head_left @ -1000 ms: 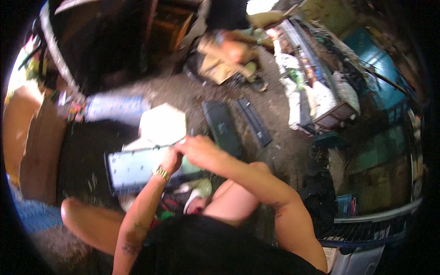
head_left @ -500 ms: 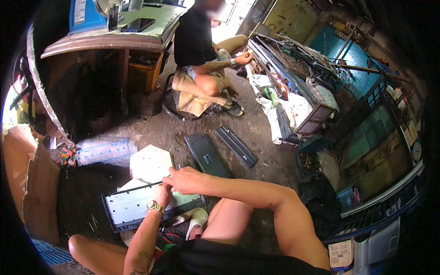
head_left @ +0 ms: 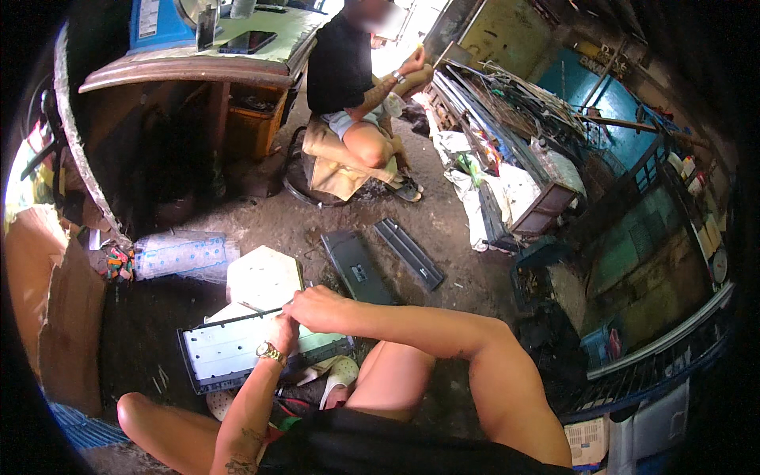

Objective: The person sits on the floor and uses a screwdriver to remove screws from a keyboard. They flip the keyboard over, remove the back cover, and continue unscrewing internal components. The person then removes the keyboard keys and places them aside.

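Across my lap and feet lies a long black-framed panel point(head_left: 222, 350) with a white, dotted inner sheet. My left hand point(head_left: 283, 331), with a watch on its wrist, is closed at the panel's far edge. Touching it from the right, my right hand point(head_left: 315, 307) is closed too, fingers pinched together. Whatever the fingers hold is hidden or too small to name. A thin dark rod point(head_left: 252, 307) shows just left of my hands, above the panel. Beyond it rests a pale six-sided board point(head_left: 264, 279).
A wide black plastic cover point(head_left: 352, 261) and a narrow black plastic piece point(head_left: 409, 255) lie on the floor ahead. Farther off, a person point(head_left: 340, 75) sits on a low seat. Scrap point(head_left: 507, 150) is piled at right; a torn cardboard box point(head_left: 75, 317) stands at left.
My hands stay together at the panel's far edge, with only a slight shift. The seated person has raised a hand. The whole view has tilted a little.
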